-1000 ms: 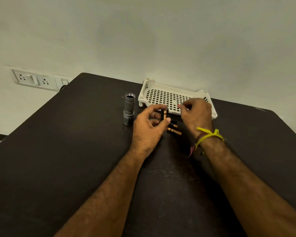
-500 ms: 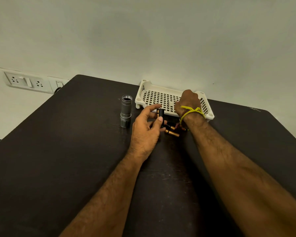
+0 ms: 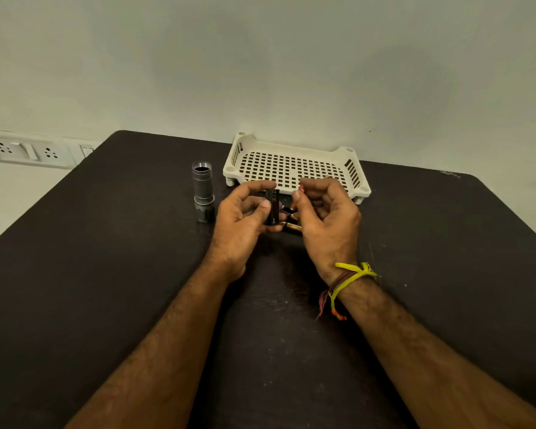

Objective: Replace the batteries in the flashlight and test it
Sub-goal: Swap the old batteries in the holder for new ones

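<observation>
A grey flashlight body (image 3: 203, 191) stands upright on the dark table (image 3: 106, 274), its open end up, left of my hands. My left hand (image 3: 242, 218) pinches a black battery holder (image 3: 272, 206) upright between thumb and fingers. Just right of the holder, my right hand (image 3: 325, 221) grips a small battery (image 3: 300, 190) at its fingertips, close to the holder's top. Loose copper-and-black batteries (image 3: 291, 226) lie on the table between and below my hands, partly hidden.
A white perforated plastic tray (image 3: 294, 165) sits at the table's far edge behind my hands, against the wall. A wall socket panel (image 3: 28, 151) is at the far left. Coloured threads are tied on my right wrist.
My right hand reached to the tray, then came back beside the holder with a battery at its fingertips. The left hand kept hold of the holder and lifted it slightly.
</observation>
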